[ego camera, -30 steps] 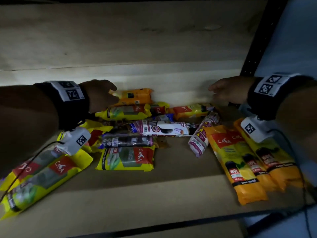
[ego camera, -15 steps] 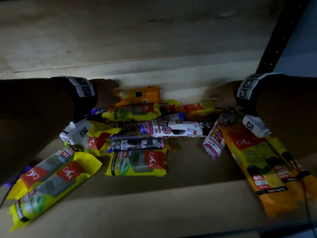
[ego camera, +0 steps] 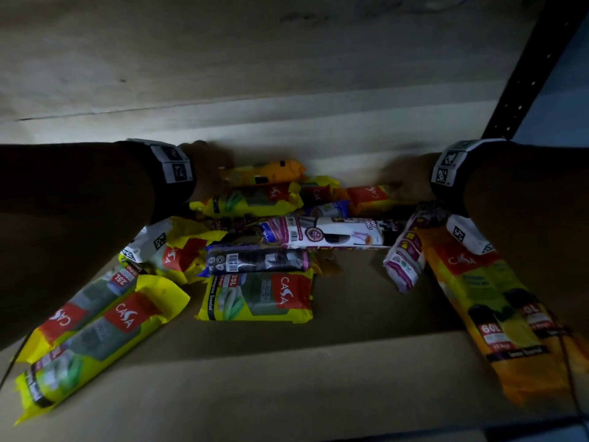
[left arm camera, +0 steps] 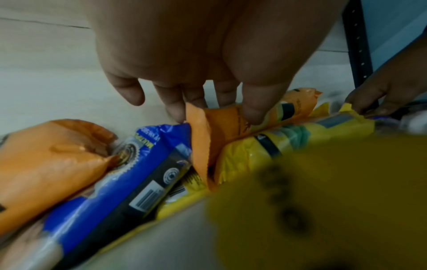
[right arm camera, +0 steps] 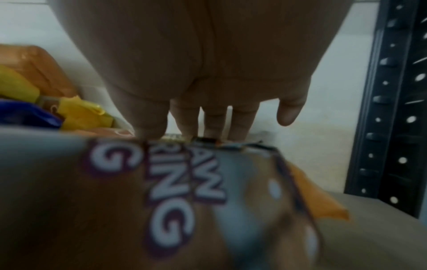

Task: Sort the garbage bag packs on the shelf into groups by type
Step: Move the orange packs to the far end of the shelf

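Garbage bag packs lie scattered on the shelf (ego camera: 287, 378), dim light. Far left, near front edge: two long yellow packs (ego camera: 95, 327) side by side, angled. Behind them a crumpled yellow pack (ego camera: 181, 250). Left hand (ego camera: 207, 169) reaches to the back wall; in the left wrist view its thumb and fingertips (left arm camera: 253, 113) pinch the end flap of an orange pack (left arm camera: 221, 127), which lies against a yellow pack and beside a blue pack (left arm camera: 129, 182). Centre: flat yellow 25L pack (ego camera: 258, 298) nearest the front, dark roll pack (ego camera: 255, 260) touching its back edge, white-and-purple pack (ego camera: 331, 232) lying crosswise behind that. Right of centre: small white-purple pack (ego camera: 404, 260), tilted. Right hand (ego camera: 404, 180) at the back, fingers pointing down onto the end of an orange-red pack (ego camera: 366, 197); whether it grips or only touches, cannot tell — the white-purple pack hides the fingertips in the right wrist view. Far right: long orange 60L packs (ego camera: 497, 314) running front to back, under the right forearm
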